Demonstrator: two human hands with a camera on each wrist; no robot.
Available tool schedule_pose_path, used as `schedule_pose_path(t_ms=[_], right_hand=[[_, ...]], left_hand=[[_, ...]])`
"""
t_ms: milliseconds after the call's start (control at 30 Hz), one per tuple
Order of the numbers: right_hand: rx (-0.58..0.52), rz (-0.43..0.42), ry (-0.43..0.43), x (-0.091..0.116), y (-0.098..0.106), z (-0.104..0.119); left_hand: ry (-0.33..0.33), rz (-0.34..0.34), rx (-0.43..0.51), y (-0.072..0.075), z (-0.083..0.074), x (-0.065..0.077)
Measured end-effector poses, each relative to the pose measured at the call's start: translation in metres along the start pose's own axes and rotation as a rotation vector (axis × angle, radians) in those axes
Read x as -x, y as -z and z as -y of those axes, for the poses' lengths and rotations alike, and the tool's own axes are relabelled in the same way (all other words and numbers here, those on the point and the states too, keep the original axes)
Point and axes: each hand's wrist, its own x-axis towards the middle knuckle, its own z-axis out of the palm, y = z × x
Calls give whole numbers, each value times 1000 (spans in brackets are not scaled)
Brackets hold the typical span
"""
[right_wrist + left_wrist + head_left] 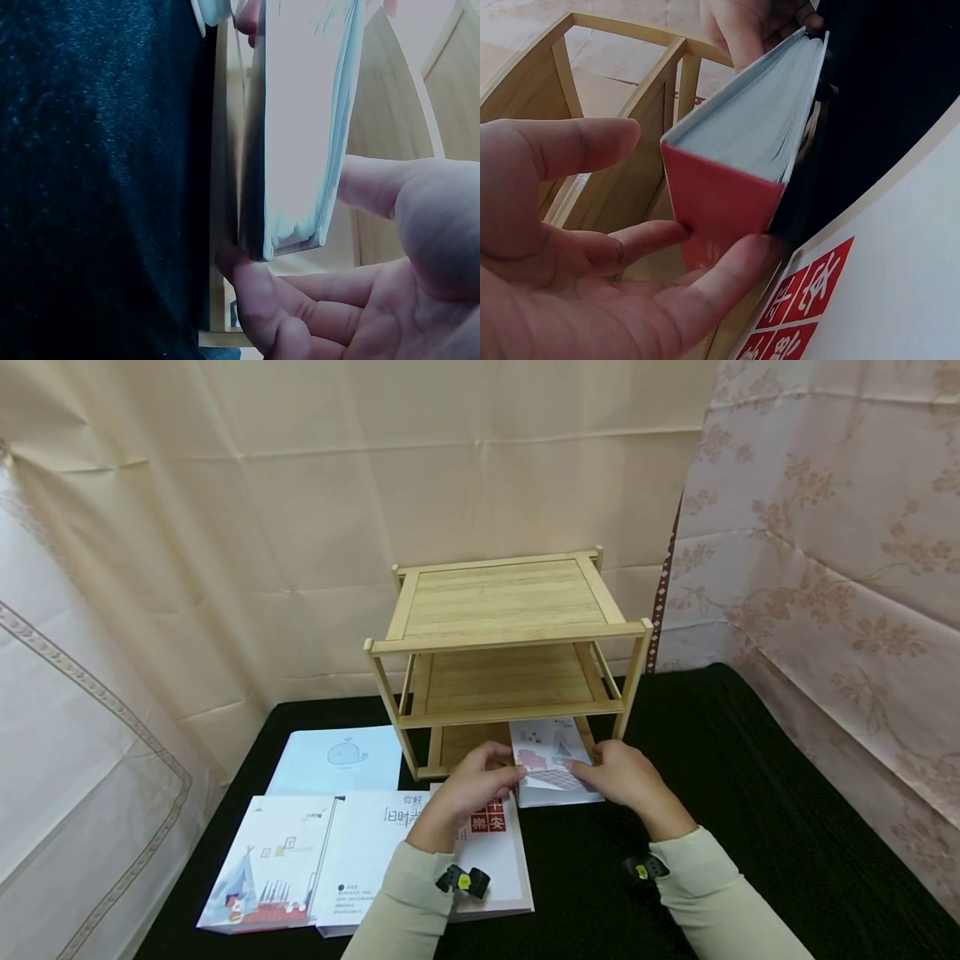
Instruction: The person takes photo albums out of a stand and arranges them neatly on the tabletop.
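Observation:
A hardcover book (553, 747) with a pink-and-grey picture cover lies partly inside the lowest tier of a wooden shelf rack (510, 602); its near end sticks out in front. My right hand (626, 777) pinches the book's right side, thumb on top and fingers beneath, as the right wrist view shows. At the other side, my left hand (476, 785) touches the red spine (720, 195) with extended fingertips. Its thumb (592, 142) stands apart from the cover in the left wrist view. White pages (307, 135) face the right wrist camera.
Left of the rack lie a pale blue book (330, 760) with a whale, a tent-picture book (262, 860) and a white book (360, 860). A book with red squares (495, 860) lies partly under my left forearm. Black cloth (750, 793) covers the table; curtains hang behind.

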Motion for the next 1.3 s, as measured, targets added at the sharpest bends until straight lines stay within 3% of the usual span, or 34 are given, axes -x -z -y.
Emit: schedule_pose_path(t_ms=[400, 733, 1033, 1300], right_hand=[[-55, -16, 10, 3, 8, -1], [-94, -15, 44, 6, 13, 0], [-144, 38, 49, 16, 25, 6], [-172, 63, 86, 23, 25, 2]], left_hand=[[-10, 8, 39, 1, -2, 0], [-3, -32, 87, 3, 2, -2], [46, -27, 78, 8, 3, -3], [20, 3, 87, 12, 5, -2]])
